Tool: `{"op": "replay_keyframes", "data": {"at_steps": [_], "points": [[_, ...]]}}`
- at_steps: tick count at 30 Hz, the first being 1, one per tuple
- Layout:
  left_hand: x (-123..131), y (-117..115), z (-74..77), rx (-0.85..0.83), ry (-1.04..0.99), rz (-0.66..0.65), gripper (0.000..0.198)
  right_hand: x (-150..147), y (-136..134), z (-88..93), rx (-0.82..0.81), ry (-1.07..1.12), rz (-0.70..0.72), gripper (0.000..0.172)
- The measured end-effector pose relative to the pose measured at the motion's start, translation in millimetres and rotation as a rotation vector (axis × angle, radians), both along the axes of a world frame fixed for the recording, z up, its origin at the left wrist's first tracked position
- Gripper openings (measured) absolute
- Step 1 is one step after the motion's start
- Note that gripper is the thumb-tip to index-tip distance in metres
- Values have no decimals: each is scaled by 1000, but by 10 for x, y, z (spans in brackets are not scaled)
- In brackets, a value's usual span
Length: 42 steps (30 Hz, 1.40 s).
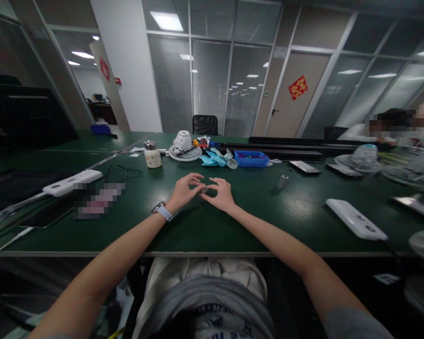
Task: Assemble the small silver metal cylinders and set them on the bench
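My left hand (184, 192) and my right hand (222, 194) meet over the green table, thumbs and forefingers curled towards each other. Between those fingertips is a small round metallic part (204, 189), mostly hidden by them; its exact kind is too small to make out. Both hands pinch it just above or at the tabletop, and the other fingers are bent and raised. A watch with a light strap (162, 211) is on my left wrist. To the right of my hands a small silver cylinder (283, 181) stands upright on the table.
Behind my hands lie light-blue fan blades (216, 158), a white fan part (184, 145), a cream bottle (152, 155) and a blue bin (251, 159). White oblong devices lie left (73, 182) and right (355, 219). Other people sit at the far right near more fan parts.
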State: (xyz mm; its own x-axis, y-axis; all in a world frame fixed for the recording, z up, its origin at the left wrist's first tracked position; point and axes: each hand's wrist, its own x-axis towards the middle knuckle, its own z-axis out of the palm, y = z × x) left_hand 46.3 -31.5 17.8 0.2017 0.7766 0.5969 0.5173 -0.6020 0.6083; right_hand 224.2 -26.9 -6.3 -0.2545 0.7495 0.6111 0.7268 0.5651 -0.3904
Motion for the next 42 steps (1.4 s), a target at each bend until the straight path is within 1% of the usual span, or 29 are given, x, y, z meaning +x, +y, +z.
{"op": "replay_keyframes", "data": {"at_steps": [4, 8, 10, 12, 16, 21, 24, 28, 31, 34, 36, 38, 39, 40, 42], "points": [[20, -9, 28, 40, -47, 15, 32, -27, 24, -35, -65, 83, 37, 30], [-83, 56, 18, 97, -104, 100, 35, 65, 34, -26, -145, 164, 44, 30], [-180, 117, -18, 55, -75, 147, 39, 145, 50, -21, -202, 206, 25, 31], [-276, 182, -73, -14, 3, 170, 40, 220, 73, -19, -257, 244, 25, 32], [-377, 274, -186, -137, 141, 150, 41, 299, 124, -38, -320, 299, 87, 32], [-357, 296, -253, -187, 184, 85, 41, 299, 168, -98, -382, 371, 153, 33], [-343, 285, -263, -206, 194, 58, 40, 289, 168, -122, -412, 403, 167, 41], [-322, 265, -239, -187, 183, 62, 40, 261, 168, -145, -417, 453, 189, 52], [-296, 254, -201, -94, 123, 136, 36, 231, 183, -152, -455, 554, 179, 52], [-280, 253, -173, -14, 62, 232, 31, 206, 183, -120, -587, 786, 174, 46], [-277, 253, -168, -1, 39, 261, 28, 195, 159, -72, -714, 977, 215, 32], [-275, 249, -168, -7, 23, 265, 26, 186, 110, -10, -852, 1126, 299, 16], [-274, 244, -168, -12, 19, 259, 25, 181, 79, 23, -917, 1180, 340, 12], [-272, 240, -168, -17, 16, 254, 24, 175, 45, 55, -974, 1222, 370, 11], [-271, 232, -165, -23, 15, 248, 25, 163, -23, 112, -1055, 1279, 393, 15]]}}
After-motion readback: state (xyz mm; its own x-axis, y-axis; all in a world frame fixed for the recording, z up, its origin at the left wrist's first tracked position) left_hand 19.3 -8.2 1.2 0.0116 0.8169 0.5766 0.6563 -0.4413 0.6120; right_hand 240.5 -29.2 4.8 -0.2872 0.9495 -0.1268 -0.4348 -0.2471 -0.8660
